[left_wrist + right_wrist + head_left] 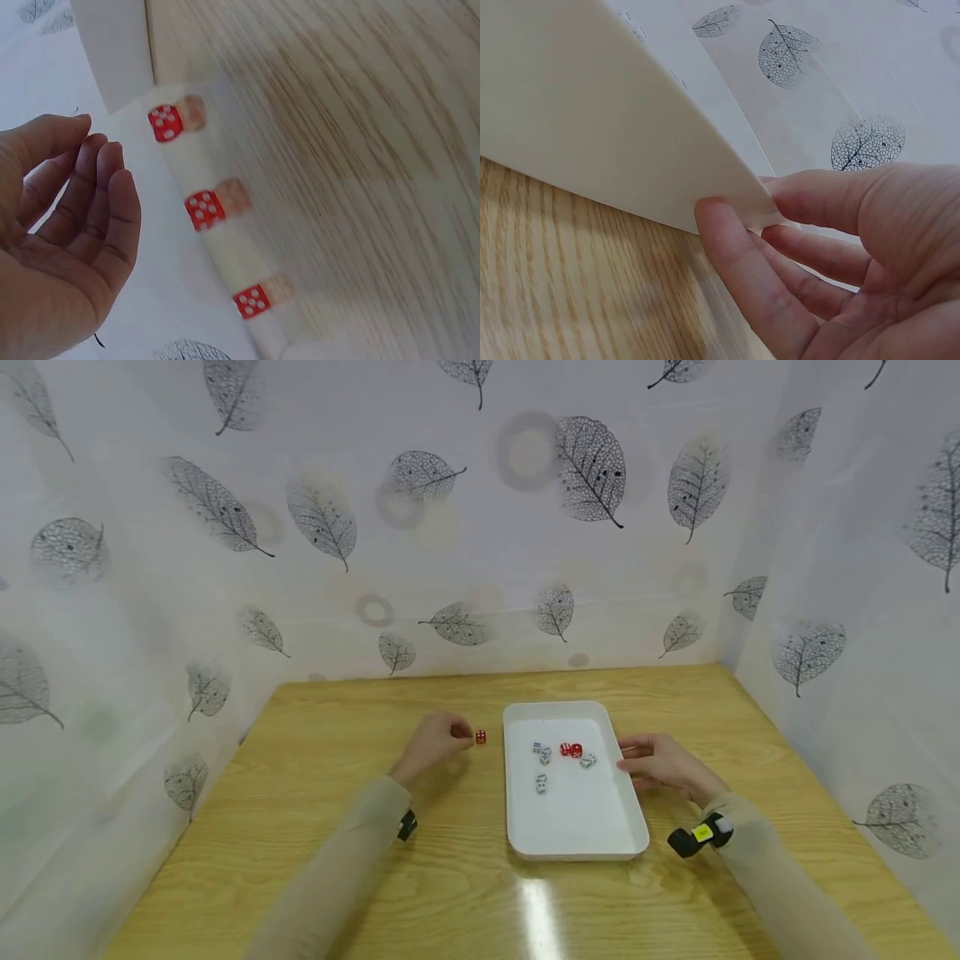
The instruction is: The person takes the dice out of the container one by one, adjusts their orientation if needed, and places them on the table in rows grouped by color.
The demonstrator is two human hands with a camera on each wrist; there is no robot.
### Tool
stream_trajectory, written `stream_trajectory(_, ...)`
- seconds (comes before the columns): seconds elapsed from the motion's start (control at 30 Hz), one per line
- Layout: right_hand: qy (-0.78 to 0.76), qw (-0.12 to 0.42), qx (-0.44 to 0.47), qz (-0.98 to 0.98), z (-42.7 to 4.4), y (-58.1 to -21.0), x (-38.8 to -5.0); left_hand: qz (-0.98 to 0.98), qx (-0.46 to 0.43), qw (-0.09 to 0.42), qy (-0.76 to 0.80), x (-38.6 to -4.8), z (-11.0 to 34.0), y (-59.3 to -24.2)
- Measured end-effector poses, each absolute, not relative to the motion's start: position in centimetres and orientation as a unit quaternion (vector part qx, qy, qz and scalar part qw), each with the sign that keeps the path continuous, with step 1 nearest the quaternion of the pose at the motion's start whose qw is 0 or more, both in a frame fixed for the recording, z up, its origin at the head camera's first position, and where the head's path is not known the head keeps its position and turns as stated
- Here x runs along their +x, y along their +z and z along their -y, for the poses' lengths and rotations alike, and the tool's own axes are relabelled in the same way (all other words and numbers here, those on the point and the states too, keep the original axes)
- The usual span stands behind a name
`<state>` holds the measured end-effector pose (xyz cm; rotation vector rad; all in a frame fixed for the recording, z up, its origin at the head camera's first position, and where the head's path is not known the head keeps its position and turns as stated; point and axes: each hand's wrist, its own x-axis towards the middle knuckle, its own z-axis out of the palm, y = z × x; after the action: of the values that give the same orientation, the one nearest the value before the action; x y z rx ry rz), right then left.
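My left hand (437, 744) is over the table, left of the tray, its fingers loosely curled. In the left wrist view three red dice (205, 210) with white dots stand in a row beside the fingers, and none is visibly held. From the head only one red die (481, 737) shows, close to the fingertips. My right hand (665, 766) holds the right side of the white tray (573, 822); in the right wrist view its thumb and fingers (739, 262) pinch the rim. Inside the tray lie two red dice (576, 750) and several white dice (542, 784).
The tray stands on a wood-grain table (337, 793). A curtain (465, 552) with a leaf print closes off the back and both sides. A black band (705, 835) circles the right wrist.
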<state>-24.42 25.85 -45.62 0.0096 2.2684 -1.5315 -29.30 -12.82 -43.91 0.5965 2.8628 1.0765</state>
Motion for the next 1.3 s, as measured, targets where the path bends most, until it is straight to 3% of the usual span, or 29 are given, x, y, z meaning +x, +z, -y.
stream_trajectory(1.1,-0.542,0.197,0.007,-0.817,-25.7,-45.6,-24.3,-0.929,0.26,0.041,0.262,-29.6,0.6,-43.8)
stream_trajectory(1.3,-0.543,0.197,0.007,-0.816,-25.8,-45.5,-24.3,-0.929,0.255,0.074,0.259,-30.2,-0.3,-44.3)
